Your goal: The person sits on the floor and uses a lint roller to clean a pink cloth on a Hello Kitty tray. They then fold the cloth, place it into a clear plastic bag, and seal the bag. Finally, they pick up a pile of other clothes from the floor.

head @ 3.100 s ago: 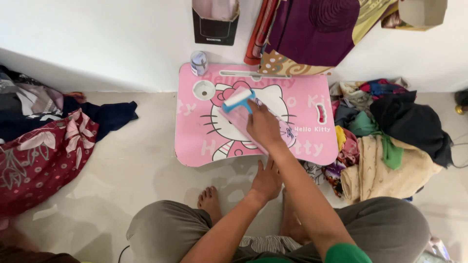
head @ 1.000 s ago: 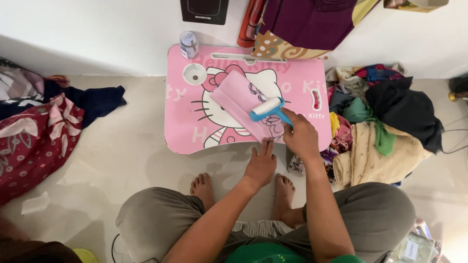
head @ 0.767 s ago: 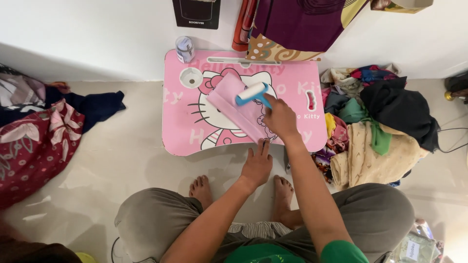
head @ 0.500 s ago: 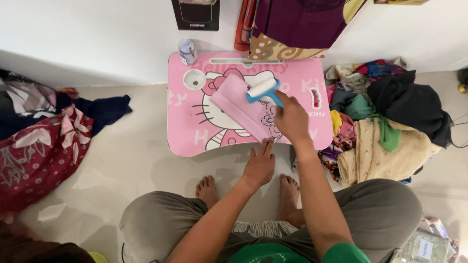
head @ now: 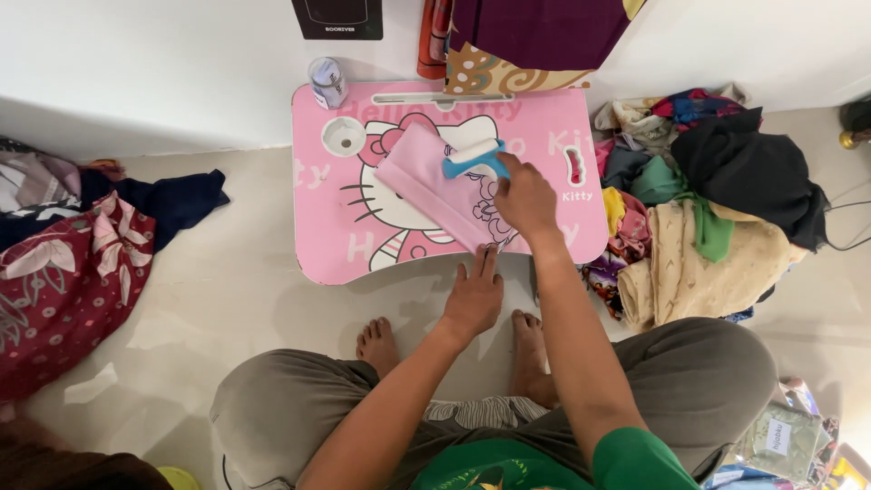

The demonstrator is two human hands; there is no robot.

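Observation:
A small pink lap table (head: 322, 227) with a cartoon cat print stands on the floor in front of my crossed legs. A folded pink cloth (head: 426, 181) lies diagonally across it. My right hand (head: 524, 195) grips the blue handle of a white lint roller (head: 472, 156), which rests on the cloth's upper end. My left hand (head: 474, 295) lies flat, fingers apart, pressing the cloth's lower corner at the table's near edge.
A small printed cup (head: 328, 83) stands at the table's far left corner. A heap of mixed clothes (head: 717, 200) lies to the right, dark red floral fabric (head: 63, 272) to the left. A white wall (head: 145, 63) runs behind, with purple cloth (head: 535, 32) hanging.
My right hand has run the roller back and forth over the pink cloth and now has it at the cloth's far end. The left hand stays at the table's near edge.

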